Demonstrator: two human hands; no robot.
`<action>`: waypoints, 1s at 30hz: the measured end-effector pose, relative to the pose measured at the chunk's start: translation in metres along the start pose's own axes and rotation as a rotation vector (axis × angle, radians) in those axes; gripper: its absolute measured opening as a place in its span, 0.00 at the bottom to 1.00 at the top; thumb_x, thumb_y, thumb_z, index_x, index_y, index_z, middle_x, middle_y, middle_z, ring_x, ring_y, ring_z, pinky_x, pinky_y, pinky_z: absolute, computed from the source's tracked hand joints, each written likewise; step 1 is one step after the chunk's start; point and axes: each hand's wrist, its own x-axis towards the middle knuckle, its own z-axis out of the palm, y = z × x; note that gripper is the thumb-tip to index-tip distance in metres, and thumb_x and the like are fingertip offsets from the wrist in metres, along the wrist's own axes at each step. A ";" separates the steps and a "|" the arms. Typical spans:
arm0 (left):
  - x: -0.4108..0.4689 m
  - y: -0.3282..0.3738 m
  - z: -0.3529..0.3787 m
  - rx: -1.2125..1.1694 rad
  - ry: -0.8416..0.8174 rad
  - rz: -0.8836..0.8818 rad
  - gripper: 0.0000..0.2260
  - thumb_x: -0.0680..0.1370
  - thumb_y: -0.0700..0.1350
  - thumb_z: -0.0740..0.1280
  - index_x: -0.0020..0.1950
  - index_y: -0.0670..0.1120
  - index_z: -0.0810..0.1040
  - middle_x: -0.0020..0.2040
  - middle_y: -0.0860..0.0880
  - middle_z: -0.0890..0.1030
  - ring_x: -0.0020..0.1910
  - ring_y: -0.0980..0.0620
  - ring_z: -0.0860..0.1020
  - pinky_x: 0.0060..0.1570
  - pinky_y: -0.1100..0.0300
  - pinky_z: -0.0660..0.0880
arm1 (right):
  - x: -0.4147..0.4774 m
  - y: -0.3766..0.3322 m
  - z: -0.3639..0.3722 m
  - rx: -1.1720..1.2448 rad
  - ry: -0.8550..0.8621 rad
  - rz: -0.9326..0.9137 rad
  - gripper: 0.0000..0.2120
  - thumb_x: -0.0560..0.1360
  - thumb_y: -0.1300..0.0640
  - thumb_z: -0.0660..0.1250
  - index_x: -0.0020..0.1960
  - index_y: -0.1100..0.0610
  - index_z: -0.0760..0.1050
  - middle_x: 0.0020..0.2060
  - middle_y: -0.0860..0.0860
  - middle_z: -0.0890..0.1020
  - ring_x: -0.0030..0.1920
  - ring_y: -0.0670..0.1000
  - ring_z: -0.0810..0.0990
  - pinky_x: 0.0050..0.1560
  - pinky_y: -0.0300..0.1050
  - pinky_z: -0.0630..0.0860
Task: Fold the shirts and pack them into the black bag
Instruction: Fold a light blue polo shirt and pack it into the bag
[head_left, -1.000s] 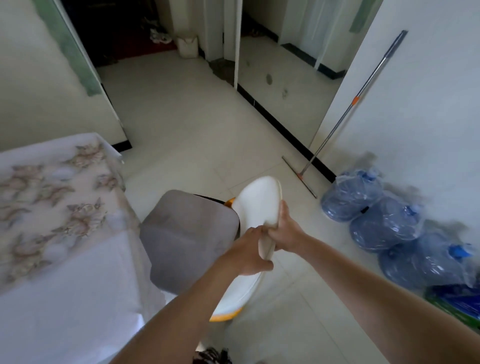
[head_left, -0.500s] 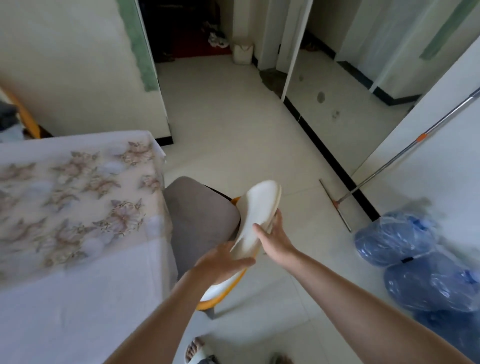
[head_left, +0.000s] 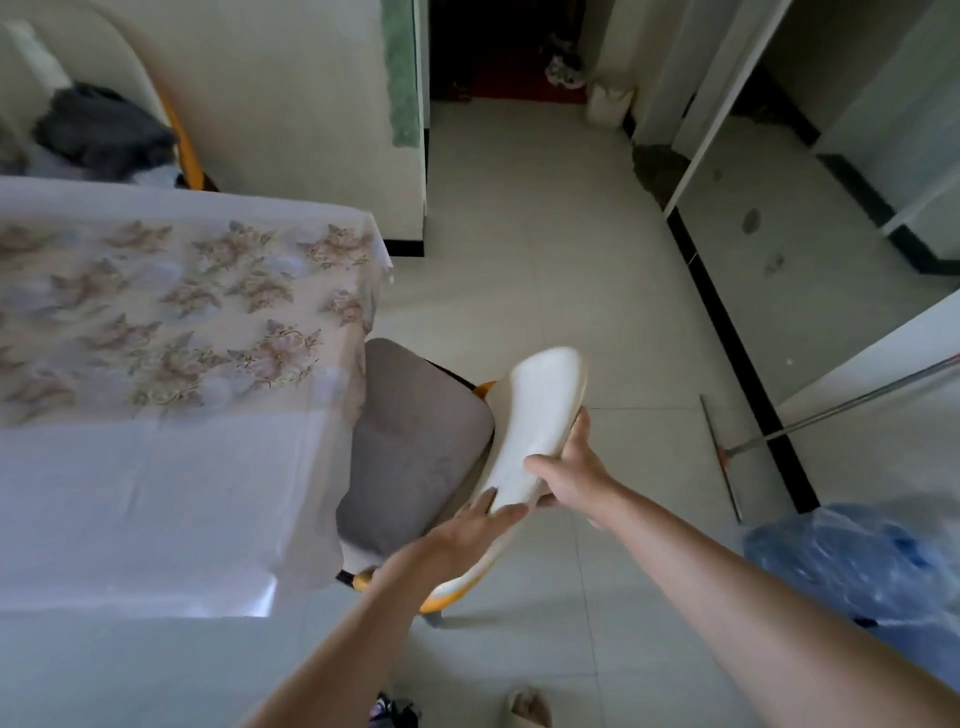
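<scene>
No black bag is in view. A heap of dark grey clothes (head_left: 104, 130) lies on a far chair (head_left: 179, 130) beyond the table, at the upper left. In front of me stands a chair with a white, orange-edged backrest (head_left: 540, 410) and a grey seat cushion (head_left: 415, 441). My right hand (head_left: 571, 475) grips the backrest's side edge, thumb on the front and fingers behind. Lower down, my left hand (head_left: 467, 530) rests on the backrest with straight fingers.
A table under a white floral cloth (head_left: 156, 467) fills the left, with the chair pushed against its corner. A long-handled squeegee (head_left: 831, 415) leans on the right wall above blue bagged water bottles (head_left: 857, 561). Pale tiled floor runs ahead to a dark doorway.
My view has swung left, bringing in more of the table and the far chair. My left hand has let go of its grip and slid lower on the backrest; the right hand still holds it.
</scene>
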 end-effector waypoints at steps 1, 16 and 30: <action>0.002 0.007 -0.003 -0.048 -0.022 -0.057 0.35 0.75 0.70 0.56 0.79 0.55 0.61 0.77 0.54 0.61 0.77 0.50 0.59 0.75 0.52 0.53 | -0.001 0.000 -0.010 -0.018 -0.020 -0.009 0.44 0.70 0.53 0.71 0.74 0.36 0.45 0.59 0.51 0.77 0.50 0.55 0.82 0.40 0.56 0.84; 0.108 0.139 -0.048 1.190 0.303 0.815 0.14 0.77 0.55 0.59 0.52 0.52 0.81 0.65 0.54 0.75 0.74 0.52 0.60 0.71 0.52 0.56 | 0.000 0.036 0.010 0.185 -0.076 0.087 0.39 0.60 0.42 0.76 0.66 0.38 0.63 0.54 0.43 0.83 0.53 0.46 0.83 0.56 0.55 0.81; 0.129 0.084 -0.216 1.064 0.450 0.667 0.15 0.78 0.56 0.57 0.54 0.53 0.80 0.66 0.56 0.74 0.75 0.55 0.57 0.74 0.49 0.53 | 0.072 -0.081 0.102 0.103 -0.065 -0.070 0.40 0.72 0.43 0.71 0.76 0.42 0.53 0.59 0.41 0.78 0.57 0.45 0.79 0.60 0.47 0.77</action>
